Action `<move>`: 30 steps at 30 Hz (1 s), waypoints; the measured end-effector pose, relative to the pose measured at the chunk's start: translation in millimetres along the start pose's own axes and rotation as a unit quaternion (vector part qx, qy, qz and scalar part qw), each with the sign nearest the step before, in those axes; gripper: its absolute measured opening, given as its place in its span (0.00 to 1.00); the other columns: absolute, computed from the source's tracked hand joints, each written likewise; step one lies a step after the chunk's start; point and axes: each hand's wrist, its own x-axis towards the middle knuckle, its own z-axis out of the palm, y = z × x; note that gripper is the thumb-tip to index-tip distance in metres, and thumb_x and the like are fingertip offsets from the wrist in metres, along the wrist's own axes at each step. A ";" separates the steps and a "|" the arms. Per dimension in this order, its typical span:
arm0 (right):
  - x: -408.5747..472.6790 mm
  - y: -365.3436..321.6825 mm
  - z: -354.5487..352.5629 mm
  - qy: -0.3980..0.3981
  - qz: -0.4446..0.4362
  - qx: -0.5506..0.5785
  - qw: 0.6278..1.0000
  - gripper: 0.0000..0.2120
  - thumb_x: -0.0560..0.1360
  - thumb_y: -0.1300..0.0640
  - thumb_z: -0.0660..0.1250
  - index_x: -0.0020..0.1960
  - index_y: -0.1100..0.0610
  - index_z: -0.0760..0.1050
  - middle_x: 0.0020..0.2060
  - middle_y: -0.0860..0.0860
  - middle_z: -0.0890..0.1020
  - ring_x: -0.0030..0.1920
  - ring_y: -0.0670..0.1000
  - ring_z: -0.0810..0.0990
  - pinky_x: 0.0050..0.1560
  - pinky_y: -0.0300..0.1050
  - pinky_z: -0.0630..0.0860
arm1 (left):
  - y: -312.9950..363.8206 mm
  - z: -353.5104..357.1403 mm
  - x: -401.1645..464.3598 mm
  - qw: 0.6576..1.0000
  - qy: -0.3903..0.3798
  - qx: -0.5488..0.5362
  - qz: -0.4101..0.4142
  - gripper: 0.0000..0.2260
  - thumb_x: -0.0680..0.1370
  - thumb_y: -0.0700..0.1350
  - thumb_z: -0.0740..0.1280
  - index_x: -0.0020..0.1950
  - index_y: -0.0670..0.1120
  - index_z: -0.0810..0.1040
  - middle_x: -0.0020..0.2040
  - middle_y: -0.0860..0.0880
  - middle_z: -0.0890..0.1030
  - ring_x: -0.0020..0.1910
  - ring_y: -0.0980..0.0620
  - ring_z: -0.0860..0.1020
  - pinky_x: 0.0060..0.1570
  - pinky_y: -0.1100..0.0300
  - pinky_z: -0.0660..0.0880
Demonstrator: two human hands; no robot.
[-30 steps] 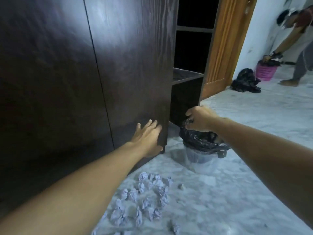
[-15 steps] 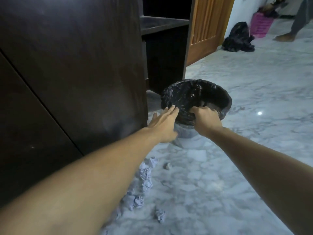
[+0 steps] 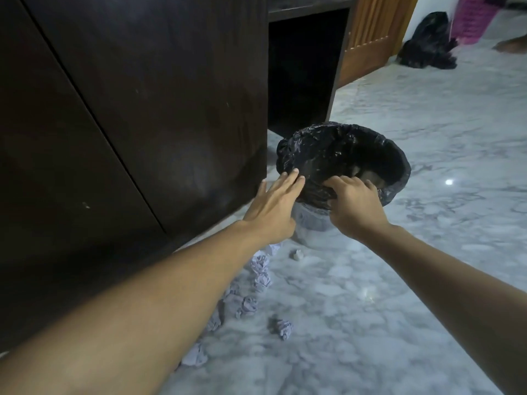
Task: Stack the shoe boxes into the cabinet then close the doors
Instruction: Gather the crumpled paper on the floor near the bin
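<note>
Marble floor (image 3: 399, 252): our right hand (image 3: 353, 206) grips the bin (image 3: 342, 155) rim, likely shifting it off the cabinet door (image 3: 159, 104); left hand (image 3: 273, 206) flat, fingers touching the rim.

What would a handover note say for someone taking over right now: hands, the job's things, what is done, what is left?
Left hand: fingers straight, touching the bin liner at the rim.
Right hand: grips the near rim of the lined bin.
Cabinet: dark doors on the left look shut; right compartment stands open, looks empty.
No shoe boxes in view.
Crumpled paper lies on the floor.
Left: stacking the boxes, closing up.
</note>
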 end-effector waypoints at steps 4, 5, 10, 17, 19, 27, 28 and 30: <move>-13.9 -16.4 3.3 0.125 -0.065 0.016 0.990 0.22 0.68 0.66 0.68 0.62 0.61 0.76 0.56 0.58 0.79 0.58 0.63 0.74 0.65 0.64 0.67 | -16.9 9.6 -33.2 0.998 0.033 -0.027 -0.051 0.37 0.76 0.43 0.66 0.80 0.45 0.48 0.81 0.48 0.46 0.79 0.50 0.47 0.77 0.45 0.47; -20.4 -23.5 6.8 0.168 -0.098 0.033 0.980 0.20 0.67 0.66 0.69 0.60 0.63 0.77 0.55 0.59 0.79 0.57 0.63 0.75 0.63 0.64 0.69 | -24.3 15.5 -47.0 0.996 0.037 -0.034 -0.068 0.36 0.77 0.45 0.66 0.79 0.44 0.49 0.81 0.47 0.46 0.79 0.49 0.47 0.77 0.46 0.46; -62.1 -53.2 60.8 0.095 -0.159 0.143 0.972 0.17 0.71 0.58 0.71 0.58 0.62 0.77 0.55 0.58 0.78 0.53 0.62 0.77 0.54 0.56 0.76 | -72.6 64.8 -133.4 0.982 0.009 -0.052 -0.182 0.37 0.77 0.59 0.60 0.79 0.44 0.50 0.80 0.46 0.49 0.79 0.49 0.48 0.76 0.46 0.43; -147.2 -59.3 157.8 -0.151 -0.084 0.161 0.972 0.37 0.71 0.36 0.60 0.72 0.57 0.67 0.71 0.61 0.69 0.69 0.64 0.69 0.67 0.58 0.68 | -92.0 138.0 -252.1 0.924 0.030 -0.030 -0.379 0.50 0.68 0.76 0.53 0.76 0.40 0.61 0.78 0.37 0.56 0.76 0.35 0.57 0.66 0.29 0.57; -164.8 -62.1 175.4 -0.210 -0.081 0.133 0.965 0.44 0.71 0.30 0.59 0.79 0.53 0.55 0.77 0.62 0.55 0.77 0.63 0.55 0.74 0.60 0.54 | -88.7 150.1 -271.2 0.890 0.012 -0.036 -0.453 0.56 0.64 0.81 0.46 0.76 0.38 0.60 0.77 0.34 0.55 0.74 0.32 0.57 0.63 0.26 0.58; -145.6 -80.0 204.4 -0.237 -0.111 0.092 0.961 0.55 0.65 0.22 0.59 0.76 0.42 0.29 0.74 0.54 0.26 0.75 0.55 0.26 0.72 0.55 0.29 | -90.6 173.5 -272.2 0.865 0.065 -0.049 -0.494 0.59 0.59 0.83 0.50 0.77 0.42 0.58 0.76 0.35 0.56 0.75 0.33 0.55 0.69 0.30 0.54; -137.7 -84.2 204.2 -0.242 -0.113 0.090 0.959 0.55 0.65 0.24 0.61 0.76 0.40 0.29 0.73 0.54 0.25 0.74 0.55 0.26 0.73 0.57 0.29 | -92.7 173.6 -269.0 0.872 0.069 -0.043 -0.482 0.59 0.58 0.83 0.52 0.78 0.45 0.55 0.77 0.36 0.53 0.76 0.34 0.52 0.70 0.32 0.51; -122.3 -94.1 203.4 -0.259 -0.125 0.085 0.954 0.52 0.67 0.27 0.64 0.74 0.36 0.31 0.72 0.52 0.24 0.73 0.56 0.24 0.73 0.61 0.31 | -96.7 172.8 -260.8 0.886 0.073 -0.036 -0.457 0.57 0.58 0.83 0.54 0.79 0.51 0.52 0.78 0.37 0.49 0.77 0.35 0.48 0.71 0.34 0.49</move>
